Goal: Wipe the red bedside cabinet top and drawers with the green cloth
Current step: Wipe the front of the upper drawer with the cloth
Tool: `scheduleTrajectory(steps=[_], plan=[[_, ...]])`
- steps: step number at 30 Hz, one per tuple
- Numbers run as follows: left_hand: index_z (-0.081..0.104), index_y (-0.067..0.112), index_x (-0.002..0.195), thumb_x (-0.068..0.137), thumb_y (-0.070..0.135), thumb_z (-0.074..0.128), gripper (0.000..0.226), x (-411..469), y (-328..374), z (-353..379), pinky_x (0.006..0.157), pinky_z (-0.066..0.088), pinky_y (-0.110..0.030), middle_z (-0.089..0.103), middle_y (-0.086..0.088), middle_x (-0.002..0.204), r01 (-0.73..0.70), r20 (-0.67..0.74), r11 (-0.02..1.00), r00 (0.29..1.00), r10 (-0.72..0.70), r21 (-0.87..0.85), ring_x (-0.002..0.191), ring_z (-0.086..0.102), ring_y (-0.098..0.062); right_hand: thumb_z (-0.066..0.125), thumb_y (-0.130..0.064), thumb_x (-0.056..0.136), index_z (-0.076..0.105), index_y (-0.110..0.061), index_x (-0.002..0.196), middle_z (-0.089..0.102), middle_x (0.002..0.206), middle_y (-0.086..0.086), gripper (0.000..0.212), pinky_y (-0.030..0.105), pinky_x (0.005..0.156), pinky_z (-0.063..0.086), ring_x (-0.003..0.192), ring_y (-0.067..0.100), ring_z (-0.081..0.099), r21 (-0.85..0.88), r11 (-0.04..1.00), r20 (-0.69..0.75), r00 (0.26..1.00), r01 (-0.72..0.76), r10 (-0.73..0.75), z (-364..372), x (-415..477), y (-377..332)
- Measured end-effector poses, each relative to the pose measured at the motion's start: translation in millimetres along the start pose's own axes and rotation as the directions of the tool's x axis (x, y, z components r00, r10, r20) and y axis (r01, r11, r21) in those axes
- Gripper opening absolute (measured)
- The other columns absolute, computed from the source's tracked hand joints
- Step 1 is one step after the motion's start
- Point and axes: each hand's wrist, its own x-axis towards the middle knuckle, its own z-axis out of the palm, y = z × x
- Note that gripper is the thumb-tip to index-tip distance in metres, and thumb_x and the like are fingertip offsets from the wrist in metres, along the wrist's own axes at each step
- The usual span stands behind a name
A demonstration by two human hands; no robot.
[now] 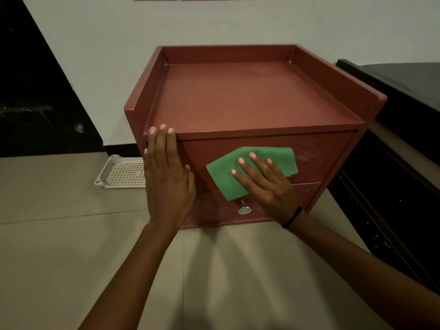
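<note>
The red bedside cabinet [250,101] stands on the tiled floor [59,246] against a pale wall, with a dark bed frame [392,139] just beside it on the right. Its tray-like top looks bare and faintly streaked toward the back right corner, so I judge that corner may need another pass.

The upper drawer front [321,158] shows pale scuffs to the right of the green cloth [250,172]. The lower drawer front [214,210] carries a small metal knob [244,208]; the upper drawer's knob, if it has one, is hidden under the cloth.

The left hand [166,172] lies flat and open on the cabinet's front left corner, fingers together, gripping nothing. The right hand [264,182] is spread flat with fingers apart, pressing the folded cloth against the upper drawer front rather than closing around it.

The risks follow from that flat press. Nothing pinches the cloth, so a fast stroke could let it slide out from under the palm and drop to the floor. A downward sweep could snag a loose corner on the knob below. A hard sideways push might shift the light-looking cabinet if the bracing hand eases off. The scuffed patch on the right could be missed if the strokes stay central. A white plastic basket [121,172] lies on the floor to the left, well clear.
</note>
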Motion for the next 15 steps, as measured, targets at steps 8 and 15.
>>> scheduleTrajectory(steps=[8, 15], plan=[[0.011, 0.008, 0.158, 0.088, 0.013, 0.050, 0.080, -1, -8, -5, 0.123, 0.020, -0.052, 0.014, -0.011, 0.166, -0.026, 0.052, 0.999, 0.998, 0.024, 0.040, 0.156, 0.003, -0.025, 0.027, 0.008, 0.101, 0.032, -0.013, 0.154, 0.027, 0.161, 0.013, 0.057, 0.049, 0.113, 0.039, 0.148, 0.034, 0.027, -0.004, 0.975, 0.174, 0.960, -0.222, 0.219, -3, -9, -23], [0.011, 0.008, 0.158, 0.087, 0.013, 0.052, 0.081, -1, -5, -7, 0.123, 0.021, -0.053, 0.014, -0.012, 0.166, -0.017, 0.065, 0.999, 0.998, 0.014, 0.045, 0.156, 0.004, -0.025, 0.036, 0.018, 0.080, 0.028, -0.017, 0.156, 0.017, 0.165, 0.008, 0.083, 0.047, 0.119, 0.032, 0.153, 0.024, 0.018, 0.322, 0.648, 0.096, 0.705, -0.690, 0.703, 3, 9, -83]])
